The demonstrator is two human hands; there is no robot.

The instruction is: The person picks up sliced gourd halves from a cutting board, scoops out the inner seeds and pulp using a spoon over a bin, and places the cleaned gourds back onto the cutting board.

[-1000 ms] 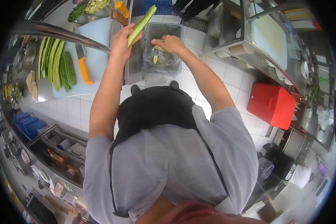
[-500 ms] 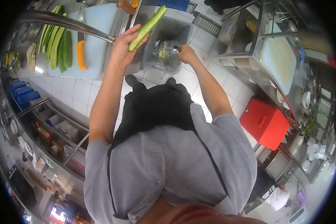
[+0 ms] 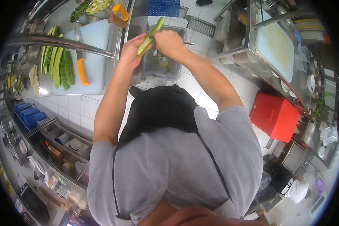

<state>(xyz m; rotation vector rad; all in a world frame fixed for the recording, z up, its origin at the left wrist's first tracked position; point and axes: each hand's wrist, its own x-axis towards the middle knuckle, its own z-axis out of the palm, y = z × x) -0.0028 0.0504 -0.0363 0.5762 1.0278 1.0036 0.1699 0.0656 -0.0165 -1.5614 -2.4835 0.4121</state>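
Observation:
My left hand [image 3: 132, 49] is closed around a long halved cucumber [image 3: 145, 44], pale cut side showing, held at a slant over a grey bin [image 3: 173, 73]. Against the upper part of that half, my right hand [image 3: 170, 43] is closed on a slim metal utensil [image 3: 189, 43]. Only its handle end pokes out; the working end is hidden by my fingers, so its kind cannot be made out. Scraps [image 3: 163, 62] lie in the bin's clear liner. More cucumber pieces [image 3: 57, 64] lie in a row on the counter to the left.
A light blue cutting board [image 3: 98, 64] carries an orange-handled knife [image 3: 81, 71]. Bowls of cut greens [image 3: 98, 7] stand behind it. A metal rail [image 3: 60, 42] crosses above the counter. To the right are a steel table with a white board [image 3: 277, 49] and a red box [image 3: 274, 116].
My right hand has moved up and left with the metal utensil, from over the bin to the cucumber half. My left hand still holds the half, now slightly lower and more to the right.

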